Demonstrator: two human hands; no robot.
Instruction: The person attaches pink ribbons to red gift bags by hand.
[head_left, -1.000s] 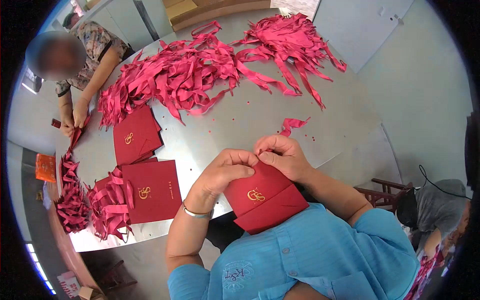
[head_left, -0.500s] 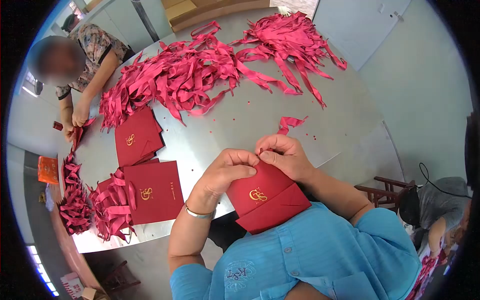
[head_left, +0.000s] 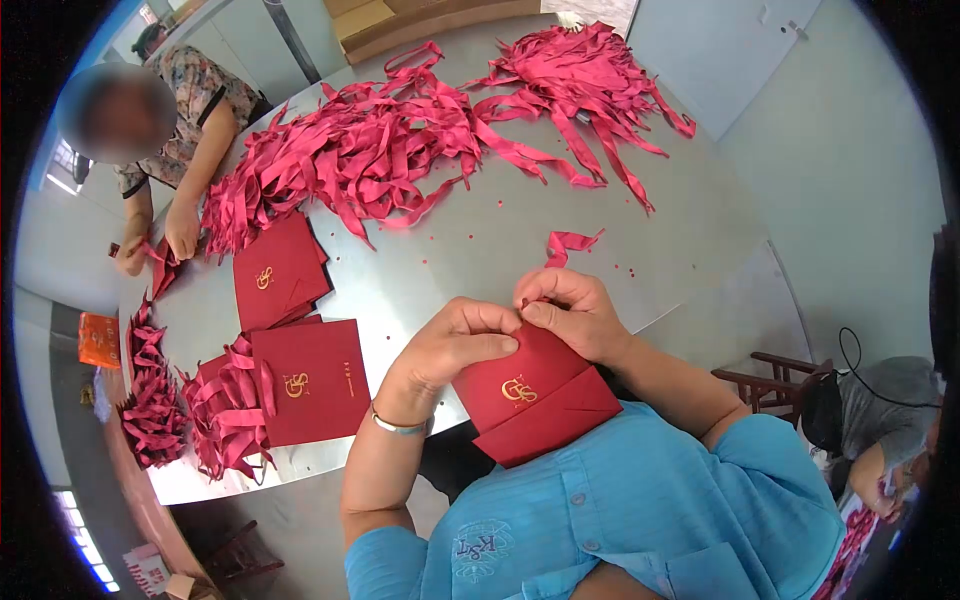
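A dark red paper gift bag (head_left: pixel 530 395) with a gold logo is held against my chest, its folded bottom flap toward me. My left hand (head_left: pixel 462 340), with a silver bracelet at the wrist, grips the bag's upper left edge between thumb and fingers. At the top corner, my right hand (head_left: pixel 572 312) pinches the bag's edge and a small dark red end, perhaps ribbon. Just beyond the right hand a pink-red ribbon (head_left: pixel 572 244) sticks out; whether it joins the bag is hidden.
Piles of pink-red ribbons (head_left: pixel 350 150) cover the metal table (head_left: pixel 680 240). Stacked red bags (head_left: pixel 310 385) lie left, with looped ribbons (head_left: pixel 225 420). Across the table a co-worker's hands (head_left: pixel 180 232) handle a red bag. Another person (head_left: pixel 885 410) sits at right near a wooden stool (head_left: pixel 765 380).
The ribbon beyond my right hand has shifted slightly left. My hands keep nearly the same grip on the bag. The co-worker's hands have moved on their red bag.
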